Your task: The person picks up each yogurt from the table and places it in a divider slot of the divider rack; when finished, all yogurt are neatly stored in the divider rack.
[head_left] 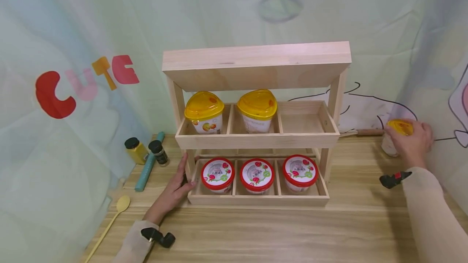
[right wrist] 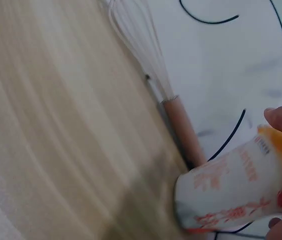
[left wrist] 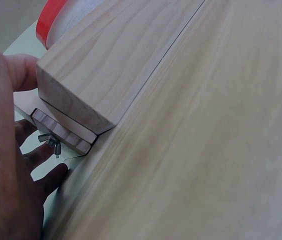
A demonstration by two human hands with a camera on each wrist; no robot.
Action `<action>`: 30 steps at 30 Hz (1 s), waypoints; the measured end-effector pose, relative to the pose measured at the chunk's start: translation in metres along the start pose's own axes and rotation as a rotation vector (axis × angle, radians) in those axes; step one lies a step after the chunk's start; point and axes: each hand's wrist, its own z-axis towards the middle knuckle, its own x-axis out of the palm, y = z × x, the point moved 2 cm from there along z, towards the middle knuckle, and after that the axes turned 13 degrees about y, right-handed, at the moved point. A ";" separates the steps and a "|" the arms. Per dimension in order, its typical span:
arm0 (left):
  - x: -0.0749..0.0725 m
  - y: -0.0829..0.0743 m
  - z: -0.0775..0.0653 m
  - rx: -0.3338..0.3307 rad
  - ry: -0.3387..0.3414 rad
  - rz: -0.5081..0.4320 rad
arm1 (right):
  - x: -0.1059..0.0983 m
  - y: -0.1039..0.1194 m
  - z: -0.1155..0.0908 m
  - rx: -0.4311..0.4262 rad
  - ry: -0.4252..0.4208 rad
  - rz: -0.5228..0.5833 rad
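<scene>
My left hand (head_left: 178, 186) holds the lower left corner of a two-tier wooden rack (head_left: 257, 142). In the left wrist view the thumb lies against the tray's corner, and the other fingers reach round its end near a wing nut (left wrist: 51, 142). Far to the right, my right hand (head_left: 414, 141) grips a white cup with a yellow lid (head_left: 401, 126) by its top. The right wrist view shows the cup's printed white side (right wrist: 231, 187), its base at the table. Two similar yellow-lidded cups (head_left: 204, 106) stand in the upper tray's left and middle compartments; its right compartment is empty.
Red-rimmed tubs (head_left: 218, 175) fill the lower tray's three compartments. A whisk (head_left: 369, 132) lies by the back curtain, beside the held cup. Left of the rack are a yellow jar (head_left: 136, 151), a black-capped jar (head_left: 159, 153), a teal stick (head_left: 145, 172) and a long yellow spoon (head_left: 113, 219).
</scene>
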 end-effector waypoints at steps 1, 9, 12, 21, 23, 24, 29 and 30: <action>0.000 0.001 0.000 -0.007 0.004 -0.009 | 0.001 -0.002 0.000 0.013 0.001 0.022; -0.001 -0.015 0.001 0.039 -0.012 0.017 | 0.005 -0.011 0.000 0.017 -0.052 0.143; -0.001 -0.033 0.003 0.057 -0.023 0.021 | 0.006 -0.013 0.001 0.012 -0.062 0.151; -0.001 -0.065 0.006 -0.023 -0.024 0.032 | 0.002 -0.007 -0.004 -0.003 -0.056 0.141; -0.001 -0.065 0.006 -0.023 -0.024 0.029 | 0.000 -0.001 -0.006 -0.022 -0.062 0.140; 0.000 -0.064 0.005 -0.024 -0.025 0.026 | -0.001 0.003 -0.008 -0.028 -0.065 0.142; 0.000 -0.063 0.006 -0.017 -0.021 0.011 | -0.007 0.025 -0.014 -0.101 -0.153 0.148; 0.000 -0.063 0.006 -0.012 -0.023 0.012 | -0.008 0.029 -0.015 -0.105 -0.164 0.144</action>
